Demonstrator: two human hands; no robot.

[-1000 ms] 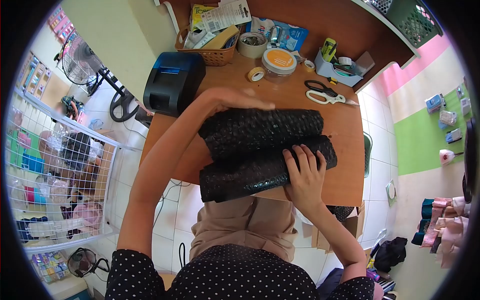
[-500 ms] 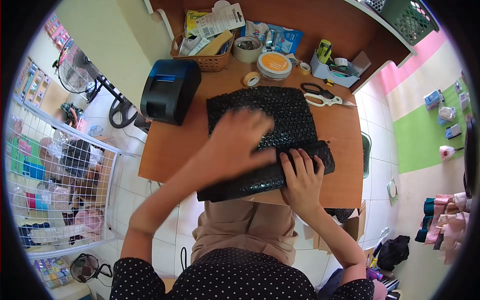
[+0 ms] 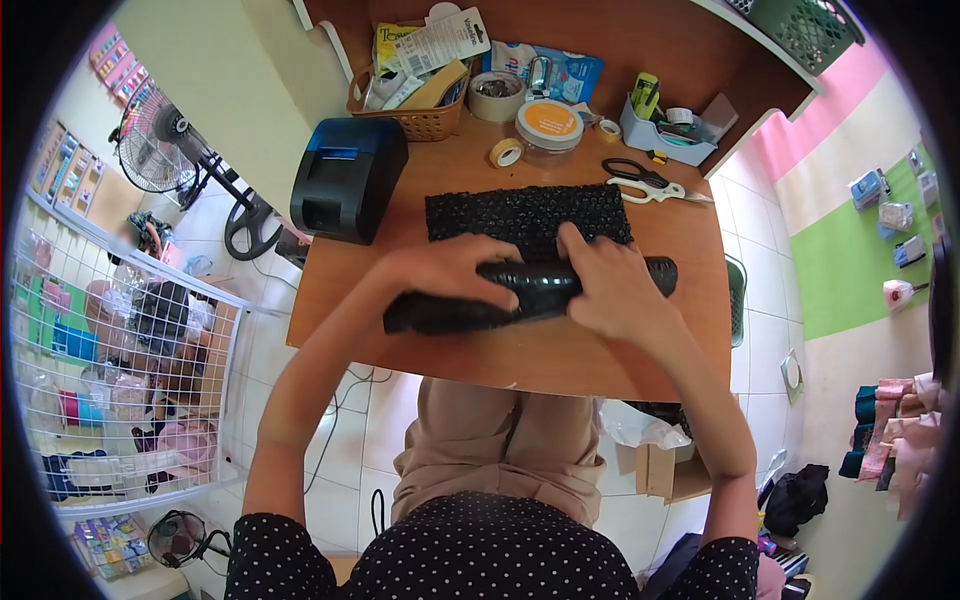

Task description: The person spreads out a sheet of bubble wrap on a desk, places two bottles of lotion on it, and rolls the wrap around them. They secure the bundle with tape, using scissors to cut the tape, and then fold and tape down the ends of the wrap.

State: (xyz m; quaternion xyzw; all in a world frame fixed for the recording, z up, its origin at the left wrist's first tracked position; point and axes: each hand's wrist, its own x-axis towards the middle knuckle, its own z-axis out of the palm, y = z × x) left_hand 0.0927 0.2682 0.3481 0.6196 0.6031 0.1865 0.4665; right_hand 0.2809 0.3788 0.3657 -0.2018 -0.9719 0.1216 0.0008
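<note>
A sheet of black bubble wrap (image 3: 530,208) lies on the wooden table, its far part flat and its near part wound into a thick, glossy roll (image 3: 543,290). My left hand (image 3: 455,268) grips the roll left of its middle, thumb on the near side and fingers over the top. Toward the right end, my right hand (image 3: 612,285) is closed round the same roll, fingers curled over its far side. Whatever may be inside the roll is hidden. The roll's left end looks loose and flattened.
A black label printer (image 3: 348,180) stands at left. Behind are a brown basket (image 3: 425,122), tape rolls (image 3: 507,153), and an orange-lidded jar (image 3: 550,125). Scissors with white handles (image 3: 645,190) and a black-handled pair (image 3: 632,170) lie at right, near a pale organizer (image 3: 665,145).
The roll has moved away from the table's front edge and taken up more of the sheet, so less lies flat. My left hand has come down from above the sheet onto the roll.
</note>
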